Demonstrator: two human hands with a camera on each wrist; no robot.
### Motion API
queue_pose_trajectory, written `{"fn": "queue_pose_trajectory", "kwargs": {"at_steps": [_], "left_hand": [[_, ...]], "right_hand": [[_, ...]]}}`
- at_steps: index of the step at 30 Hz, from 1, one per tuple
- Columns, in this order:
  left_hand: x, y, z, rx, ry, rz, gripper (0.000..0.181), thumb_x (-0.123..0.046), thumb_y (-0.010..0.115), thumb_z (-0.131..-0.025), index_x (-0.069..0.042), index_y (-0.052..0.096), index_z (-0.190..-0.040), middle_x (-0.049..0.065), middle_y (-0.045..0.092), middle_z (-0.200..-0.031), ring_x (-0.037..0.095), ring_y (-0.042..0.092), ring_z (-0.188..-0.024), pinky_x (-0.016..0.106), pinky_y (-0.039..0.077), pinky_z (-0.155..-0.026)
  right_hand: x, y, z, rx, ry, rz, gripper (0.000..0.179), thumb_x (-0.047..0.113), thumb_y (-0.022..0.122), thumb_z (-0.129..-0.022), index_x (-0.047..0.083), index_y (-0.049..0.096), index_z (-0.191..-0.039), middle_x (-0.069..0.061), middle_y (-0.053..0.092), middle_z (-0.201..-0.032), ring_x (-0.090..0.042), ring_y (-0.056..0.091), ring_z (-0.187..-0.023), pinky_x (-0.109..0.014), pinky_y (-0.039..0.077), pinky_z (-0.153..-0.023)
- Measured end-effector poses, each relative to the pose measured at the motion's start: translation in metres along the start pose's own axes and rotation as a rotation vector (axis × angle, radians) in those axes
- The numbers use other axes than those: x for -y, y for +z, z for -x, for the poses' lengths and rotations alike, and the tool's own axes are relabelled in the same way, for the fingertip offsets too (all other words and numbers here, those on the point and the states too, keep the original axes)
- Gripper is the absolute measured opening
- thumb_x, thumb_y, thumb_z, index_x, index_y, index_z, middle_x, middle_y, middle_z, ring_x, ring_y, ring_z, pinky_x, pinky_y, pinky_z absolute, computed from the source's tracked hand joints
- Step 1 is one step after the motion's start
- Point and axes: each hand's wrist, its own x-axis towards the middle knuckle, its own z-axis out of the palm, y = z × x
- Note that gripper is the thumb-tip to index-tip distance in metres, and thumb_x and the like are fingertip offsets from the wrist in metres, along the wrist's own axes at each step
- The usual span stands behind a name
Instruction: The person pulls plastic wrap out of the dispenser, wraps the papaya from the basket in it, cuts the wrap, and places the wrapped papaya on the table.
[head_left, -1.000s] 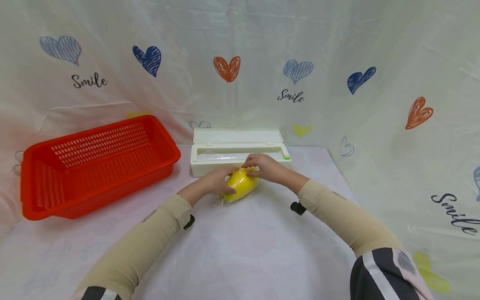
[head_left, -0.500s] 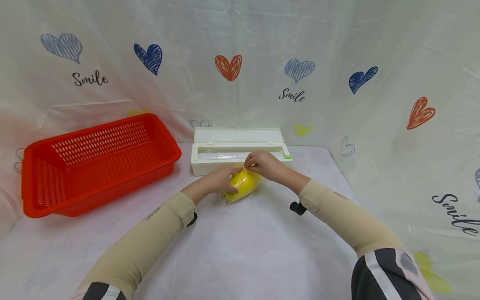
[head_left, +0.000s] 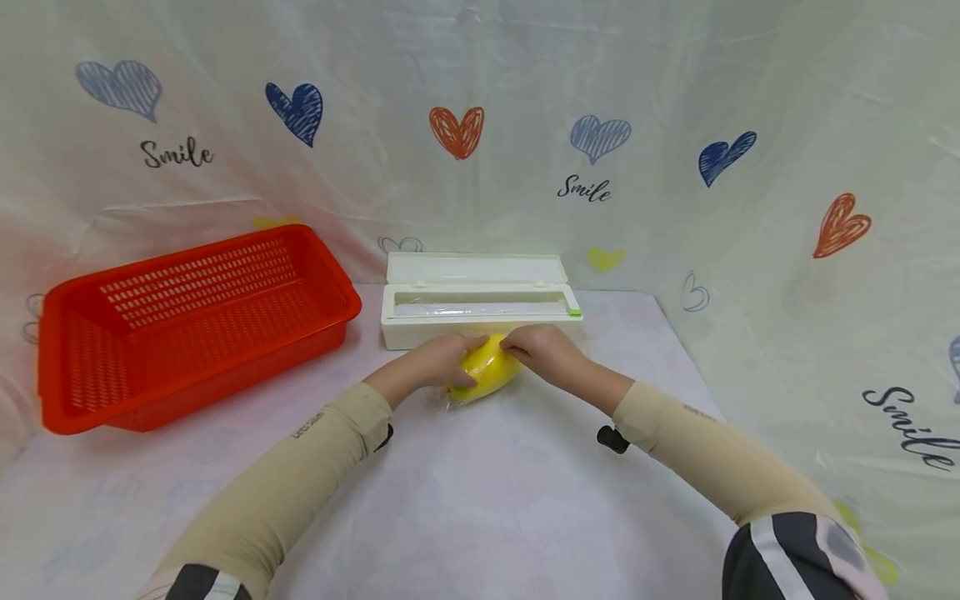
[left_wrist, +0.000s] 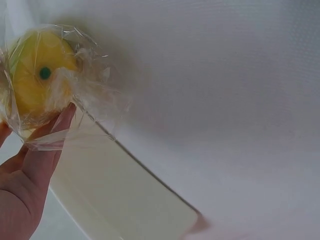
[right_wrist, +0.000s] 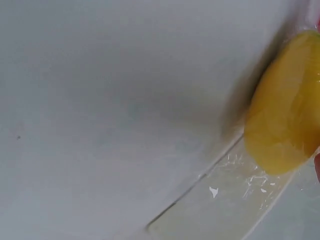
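A yellow mango (head_left: 489,371), wrapped in clear plastic film, lies on the table just in front of a white cling film box. My left hand (head_left: 433,362) grips it from the left, thumb on the near side. Loose crinkled film (left_wrist: 95,82) gathers round its end with the green dot in the left wrist view. At the mango's upper right, my right hand (head_left: 551,352) has its fingertips together, pinching the cling film. A glossy stretch of film (right_wrist: 232,175) runs from the mango across the box front in the right wrist view, where only a fingertip shows.
The white cling film box (head_left: 420,336) has its lid raised, a film roll (head_left: 480,308) inside and a green piece (head_left: 575,313) at its right end. A red perforated basket (head_left: 225,379) stands at the left. Behind hangs a heart-printed sheet (head_left: 510,67).
My right hand has moved from over the mango's top to the right and slightly down, fingertips still together. My left hand keeps its grip on the mango, which has barely shifted.
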Motion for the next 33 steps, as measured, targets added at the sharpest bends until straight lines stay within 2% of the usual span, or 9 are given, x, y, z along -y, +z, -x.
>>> {"fn": "queue_pose_trajectory", "kwargs": {"at_steps": [4,8,13,16,18,23,28,30,33], "left_hand": [[-0.002,0.000,0.000,0.008,0.011,-0.009,0.077,-0.018,0.077,-0.085,-0.012,0.038,-0.150,0.011,0.047,-0.145,0.025,0.048,-0.118,0.040,0.037,-0.106],[-0.001,0.000,0.000,0.012,0.013,-0.004,0.077,-0.017,0.078,-0.084,-0.014,0.038,-0.150,0.010,0.047,-0.145,0.024,0.048,-0.119,0.040,0.038,-0.106],[-0.001,0.000,-0.001,0.010,0.023,-0.011,0.077,-0.018,0.078,-0.083,-0.013,0.040,-0.150,0.011,0.049,-0.143,0.025,0.049,-0.121,0.041,0.038,-0.106],[0.000,0.000,-0.001,0.010,0.028,-0.014,0.077,-0.018,0.079,-0.083,-0.013,0.040,-0.149,0.012,0.049,-0.143,0.027,0.047,-0.125,0.042,0.037,-0.107],[0.000,0.001,-0.002,0.011,0.027,-0.020,0.078,-0.018,0.080,-0.082,-0.014,0.040,-0.149,0.012,0.049,-0.143,0.027,0.047,-0.126,0.042,0.036,-0.107],[0.001,0.001,-0.001,0.010,0.023,-0.029,0.079,-0.020,0.080,-0.082,-0.016,0.039,-0.150,0.012,0.050,-0.141,0.027,0.049,-0.122,0.042,0.038,-0.106],[0.002,0.000,-0.001,0.015,0.025,-0.022,0.081,-0.019,0.079,-0.082,-0.011,0.036,-0.151,0.014,0.051,-0.140,0.026,0.050,-0.116,0.041,0.040,-0.104],[0.003,0.001,-0.002,0.013,0.025,-0.008,0.082,-0.019,0.079,-0.082,-0.009,0.035,-0.151,0.013,0.050,-0.141,0.026,0.050,-0.117,0.041,0.039,-0.105],[0.006,0.002,-0.002,0.010,0.035,0.016,0.083,-0.018,0.079,-0.082,-0.007,0.034,-0.151,0.014,0.050,-0.141,0.027,0.050,-0.121,0.041,0.038,-0.106]], "right_hand": [[0.002,0.006,0.009,-0.052,0.006,0.003,0.013,0.002,0.068,-0.090,0.001,0.074,-0.102,-0.007,0.073,-0.099,-0.022,0.068,-0.092,-0.032,0.054,-0.083],[0.003,0.014,0.017,-0.137,-0.010,0.031,0.014,0.003,0.071,-0.087,0.004,0.075,-0.101,-0.005,0.073,-0.096,-0.020,0.068,-0.087,-0.032,0.055,-0.080],[0.005,0.021,0.023,-0.228,-0.075,0.154,0.017,0.006,0.077,-0.082,0.007,0.076,-0.099,-0.003,0.074,-0.097,-0.017,0.070,-0.088,-0.041,0.048,-0.094],[0.006,0.022,0.025,-0.246,-0.109,0.148,0.016,0.004,0.078,-0.081,0.005,0.076,-0.097,-0.006,0.074,-0.099,-0.019,0.070,-0.094,-0.045,0.042,-0.101],[0.006,0.022,0.026,-0.245,-0.117,0.114,0.015,0.000,0.077,-0.081,0.003,0.076,-0.095,-0.008,0.073,-0.101,-0.021,0.069,-0.096,-0.042,0.045,-0.100],[0.005,0.023,0.025,-0.211,-0.118,0.053,0.014,-0.003,0.077,-0.080,-0.001,0.076,-0.093,-0.011,0.070,-0.103,-0.025,0.065,-0.098,-0.034,0.052,-0.088],[0.001,0.023,0.025,-0.169,-0.117,0.001,0.014,-0.002,0.076,-0.081,-0.002,0.075,-0.095,-0.012,0.066,-0.110,-0.027,0.061,-0.103,-0.032,0.051,-0.090],[-0.001,0.024,0.027,-0.132,-0.125,0.019,0.020,0.001,0.076,-0.083,-0.003,0.073,-0.101,-0.014,0.064,-0.117,-0.028,0.060,-0.109,-0.034,0.050,-0.093],[-0.002,0.025,0.033,-0.057,-0.138,0.060,0.037,0.009,0.076,-0.085,-0.005,0.067,-0.118,-0.015,0.058,-0.133,-0.029,0.056,-0.121,-0.035,0.047,-0.097]]}}
